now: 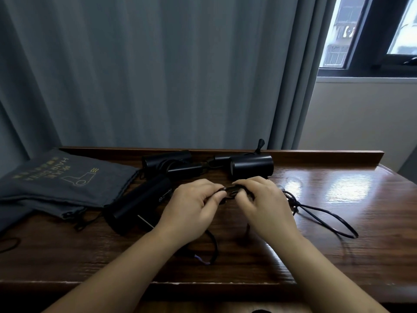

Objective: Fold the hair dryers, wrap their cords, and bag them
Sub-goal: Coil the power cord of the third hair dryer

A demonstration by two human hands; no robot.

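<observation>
Pinching cord (230,192), both hands (228,205); grip detail hidden.

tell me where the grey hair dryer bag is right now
In the head view the grey bag lies flat at the far left of the wooden table, in front of the curtain, just left of the nearest black hair dryer.

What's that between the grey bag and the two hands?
In the head view, a black hair dryer lies on the table between the grey bag and the hands, which hold a black cord.
</observation>
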